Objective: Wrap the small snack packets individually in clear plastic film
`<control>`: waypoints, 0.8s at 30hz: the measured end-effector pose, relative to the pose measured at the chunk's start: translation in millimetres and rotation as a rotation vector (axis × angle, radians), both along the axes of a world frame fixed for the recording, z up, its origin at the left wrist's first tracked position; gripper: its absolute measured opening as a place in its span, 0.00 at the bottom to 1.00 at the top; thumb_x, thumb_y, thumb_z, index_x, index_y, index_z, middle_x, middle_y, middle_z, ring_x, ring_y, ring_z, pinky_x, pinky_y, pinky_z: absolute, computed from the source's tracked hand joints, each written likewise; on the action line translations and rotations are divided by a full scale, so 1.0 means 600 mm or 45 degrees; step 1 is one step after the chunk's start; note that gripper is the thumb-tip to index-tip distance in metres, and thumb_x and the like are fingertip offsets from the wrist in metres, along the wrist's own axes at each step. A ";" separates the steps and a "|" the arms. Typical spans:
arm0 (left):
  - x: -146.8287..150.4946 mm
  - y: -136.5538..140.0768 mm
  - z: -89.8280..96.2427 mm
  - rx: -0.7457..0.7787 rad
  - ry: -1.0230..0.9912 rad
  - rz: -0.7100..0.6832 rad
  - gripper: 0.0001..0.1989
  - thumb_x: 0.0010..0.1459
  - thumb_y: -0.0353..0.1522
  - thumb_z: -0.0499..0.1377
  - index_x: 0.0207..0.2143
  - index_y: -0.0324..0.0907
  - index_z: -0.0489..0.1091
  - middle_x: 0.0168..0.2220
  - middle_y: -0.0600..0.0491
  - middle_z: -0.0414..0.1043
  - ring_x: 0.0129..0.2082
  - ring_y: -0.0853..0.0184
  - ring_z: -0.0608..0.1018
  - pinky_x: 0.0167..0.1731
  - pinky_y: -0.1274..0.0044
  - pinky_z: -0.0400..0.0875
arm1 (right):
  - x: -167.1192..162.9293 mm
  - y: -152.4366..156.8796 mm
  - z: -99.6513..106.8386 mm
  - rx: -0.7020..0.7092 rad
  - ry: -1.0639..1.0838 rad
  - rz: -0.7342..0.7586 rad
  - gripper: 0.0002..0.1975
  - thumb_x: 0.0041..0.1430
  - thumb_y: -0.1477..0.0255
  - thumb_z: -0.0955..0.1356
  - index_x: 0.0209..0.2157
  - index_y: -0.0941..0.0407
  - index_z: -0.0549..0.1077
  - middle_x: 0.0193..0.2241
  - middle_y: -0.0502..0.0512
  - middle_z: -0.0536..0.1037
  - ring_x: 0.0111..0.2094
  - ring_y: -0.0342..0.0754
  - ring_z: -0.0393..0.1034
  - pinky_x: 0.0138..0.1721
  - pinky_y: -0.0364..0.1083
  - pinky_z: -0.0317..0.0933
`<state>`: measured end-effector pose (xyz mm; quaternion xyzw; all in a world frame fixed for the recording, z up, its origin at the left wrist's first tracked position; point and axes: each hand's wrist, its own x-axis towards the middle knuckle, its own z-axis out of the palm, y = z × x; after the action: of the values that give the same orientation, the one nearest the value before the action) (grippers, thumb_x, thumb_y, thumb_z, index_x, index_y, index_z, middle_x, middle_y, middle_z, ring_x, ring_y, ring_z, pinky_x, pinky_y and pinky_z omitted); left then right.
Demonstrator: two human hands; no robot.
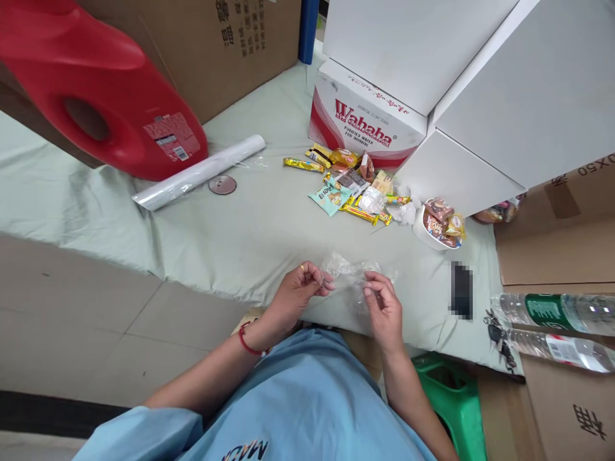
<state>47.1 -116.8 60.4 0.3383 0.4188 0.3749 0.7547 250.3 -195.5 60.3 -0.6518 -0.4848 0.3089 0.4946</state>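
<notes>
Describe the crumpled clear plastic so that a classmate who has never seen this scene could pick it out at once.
Find the red-and-white Wahaha box standing on the table. Come forward past the pile of wrapped snacks to the near edge, where the left hand and right hand hold the clear plastic. Crumpled and see-through, it is the only thing held.

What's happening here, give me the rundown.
A person's left hand and right hand hold crumpled clear plastic between them, near the table's front edge. Beyond it, wrapped snacks lie in a loose pile before the Wahaha box; more packets sit in a white bowl to the right.
</notes>
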 end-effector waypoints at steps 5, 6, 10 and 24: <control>-0.036 0.051 0.005 0.016 0.112 -0.193 0.13 0.48 0.35 0.67 0.33 0.43 0.66 0.34 0.54 0.78 0.19 0.74 0.70 0.19 0.80 0.55 | 0.046 0.003 0.032 -0.362 0.701 -0.031 0.18 0.58 0.53 0.76 0.36 0.52 0.75 0.36 0.54 0.82 0.29 0.47 0.75 0.31 0.47 0.72; -0.044 0.068 0.006 0.031 0.145 -0.270 0.12 0.48 0.34 0.66 0.34 0.43 0.67 0.34 0.53 0.78 0.18 0.74 0.69 0.19 0.80 0.53 | 0.054 0.009 0.035 -0.444 0.789 -0.021 0.20 0.55 0.52 0.78 0.36 0.52 0.74 0.33 0.52 0.81 0.24 0.45 0.71 0.24 0.44 0.67; -0.054 0.128 0.011 0.294 0.546 -0.130 0.11 0.47 0.33 0.65 0.34 0.43 0.70 0.36 0.51 0.76 0.27 0.67 0.74 0.28 0.75 0.66 | 0.069 0.054 0.019 -0.525 0.771 -0.069 0.26 0.43 0.52 0.81 0.34 0.53 0.72 0.24 0.47 0.77 0.18 0.40 0.63 0.15 0.39 0.52; 0.046 -0.009 -0.001 1.274 0.521 -0.544 0.17 0.58 0.26 0.59 0.47 0.48 0.79 0.49 0.43 0.79 0.56 0.52 0.75 0.64 0.58 0.63 | 0.025 0.087 -0.030 -0.254 0.511 -0.285 0.22 0.52 0.50 0.76 0.34 0.52 0.71 0.27 0.46 0.76 0.22 0.42 0.64 0.22 0.42 0.57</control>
<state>74.9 -122.4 60.1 0.7964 0.2504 0.2936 0.4657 265.3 -143.6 42.1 -0.6725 -0.2688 0.4219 0.5454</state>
